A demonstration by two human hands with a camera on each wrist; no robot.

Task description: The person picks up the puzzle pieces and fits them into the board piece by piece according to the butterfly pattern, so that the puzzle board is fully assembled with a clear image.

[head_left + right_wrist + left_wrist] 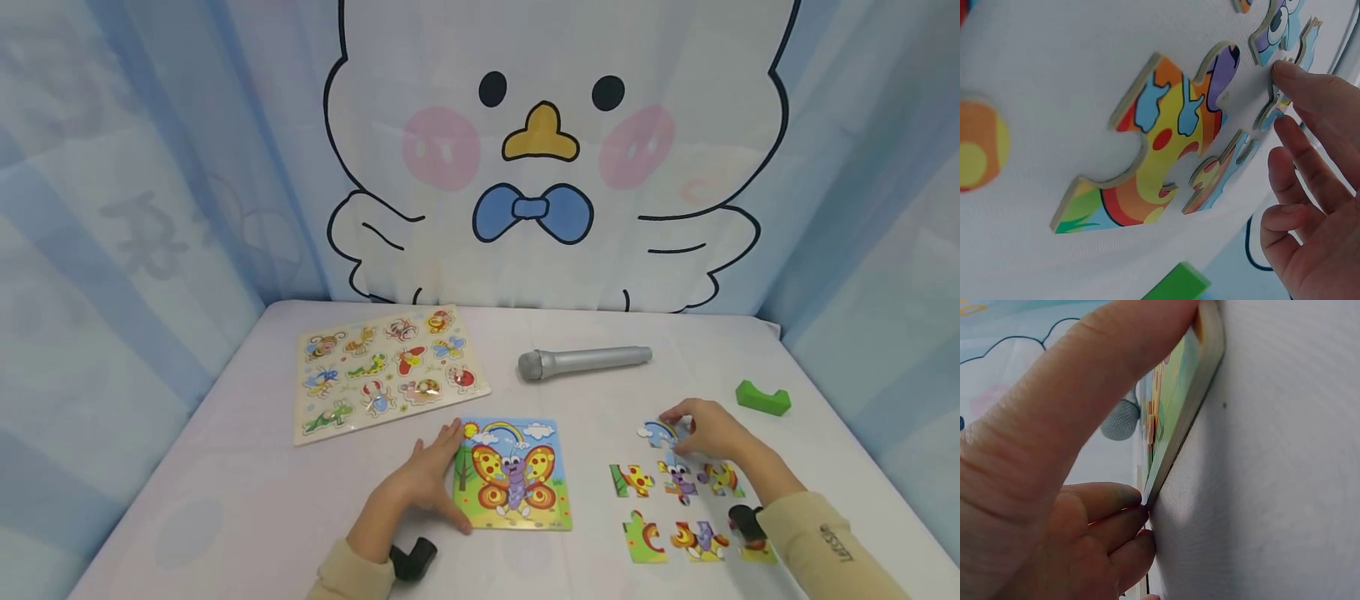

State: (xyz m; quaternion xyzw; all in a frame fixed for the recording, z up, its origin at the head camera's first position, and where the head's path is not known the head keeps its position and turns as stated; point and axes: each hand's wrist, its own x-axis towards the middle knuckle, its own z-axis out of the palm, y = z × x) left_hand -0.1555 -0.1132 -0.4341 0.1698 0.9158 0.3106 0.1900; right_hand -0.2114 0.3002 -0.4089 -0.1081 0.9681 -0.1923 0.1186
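Note:
A square butterfly puzzle (512, 474) in its wooden board lies in front of me. My left hand (423, 479) rests along its left side, fingers at the upper corner and thumb at the lower one. The left wrist view shows these fingertips right at the board's edge (1194, 394). Farther right, my right hand (708, 427) pinches a loose puzzle piece with a rainbow (657, 432) between thumb and forefinger, low over the table. Below it several loose pieces lie in rows, among them a yellow-and-orange wing piece (723, 479), large in the right wrist view.
An insect puzzle board (311, 404) lies at the back left. Behind the butterfly puzzle is a grey toy microphone (585, 362). A green notched block (762, 398) sits near the right edge. Black wrist devices (414, 560) are on both arms. A printed curtain hangs behind the table.

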